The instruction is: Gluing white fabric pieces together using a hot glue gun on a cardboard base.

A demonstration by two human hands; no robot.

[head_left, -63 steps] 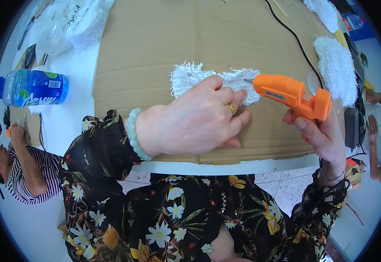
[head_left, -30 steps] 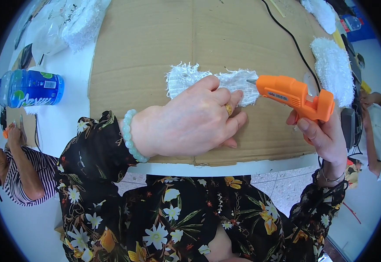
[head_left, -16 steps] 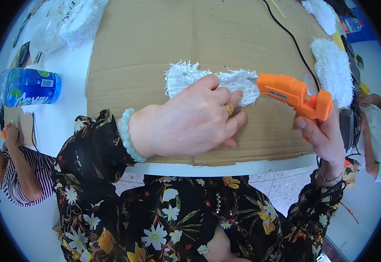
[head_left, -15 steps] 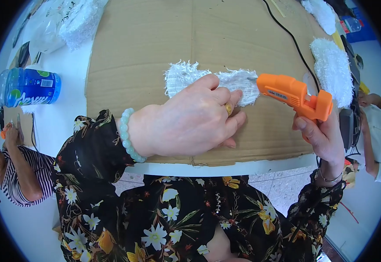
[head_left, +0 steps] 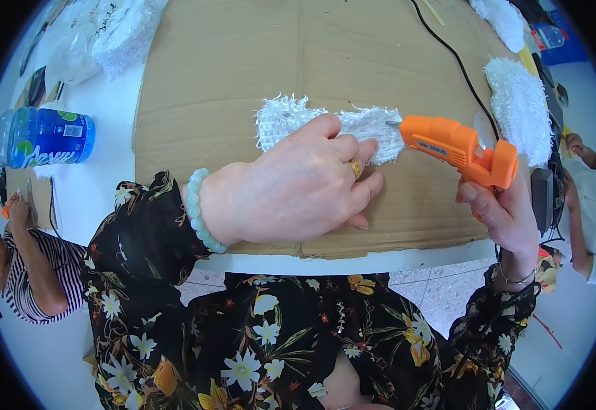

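A strip of white fringed fabric (head_left: 285,123) lies across the cardboard sheet, its frayed edges facing away from me. My left hand (head_left: 298,181) rests over the middle of the strip, fingers bent and pressing it at its near edge; the fingertips are partly hidden behind the hand. In my right hand (head_left: 506,215) is an orange glue gun (head_left: 441,142), gripped by its handle. Its metal nozzle points left and touches or nearly touches the right end of the fabric.
The brown cardboard (head_left: 216,55) covers the white table. A black cord (head_left: 458,58) crosses its far right. White fluffy pieces (head_left: 520,109) lie at the right, and a blue-labelled bottle (head_left: 52,137) lies at the left. Other people work on both sides.
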